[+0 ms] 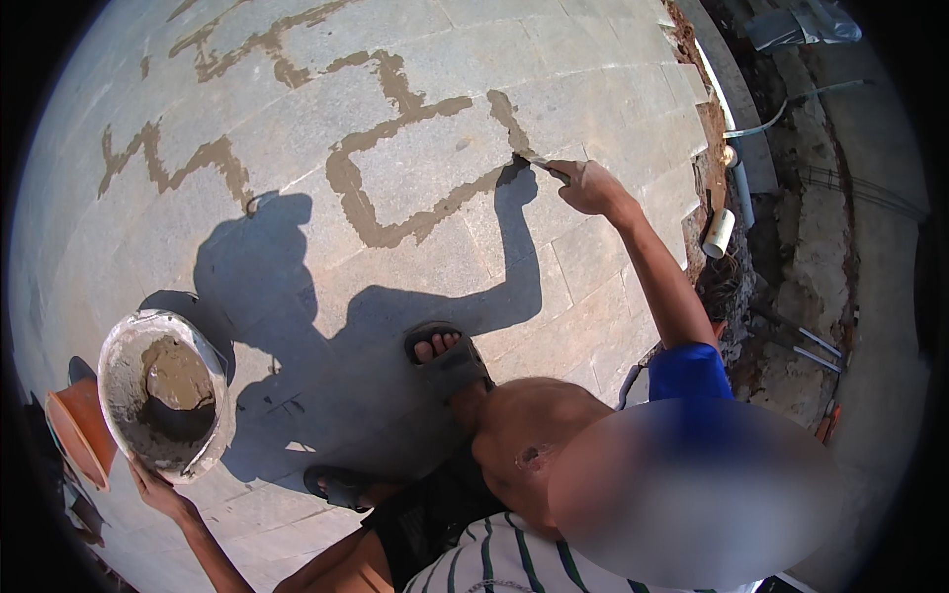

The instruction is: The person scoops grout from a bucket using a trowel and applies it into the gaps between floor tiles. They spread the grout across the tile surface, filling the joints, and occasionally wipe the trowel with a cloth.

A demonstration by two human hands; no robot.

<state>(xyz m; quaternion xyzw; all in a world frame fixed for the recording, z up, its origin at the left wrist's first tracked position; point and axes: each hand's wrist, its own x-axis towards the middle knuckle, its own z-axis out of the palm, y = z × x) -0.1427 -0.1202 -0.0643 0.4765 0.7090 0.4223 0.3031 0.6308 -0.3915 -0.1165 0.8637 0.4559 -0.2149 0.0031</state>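
My right hand (590,188) is closed around the handle of a small trowel (539,161). Its blade touches the paving at the end of a wet mortar line (368,222) that runs along the joints between pale stone slabs (420,178). Down at the left, my left hand (158,491) grips the lower side of a white bucket (222,420). This bucket is tilted so that its mouth faces me, and grey-brown mortar (178,374) lies inside. Some of the left fingers are hidden behind the bucket.
An orange bucket (77,435) stands beside the white one. More mortar lines (163,173) cross slabs farther off. At the right, the paving ends in a broken edge with a white pipe piece (720,234) and a hose (781,117). My sandalled foot (435,346) is on the slabs.
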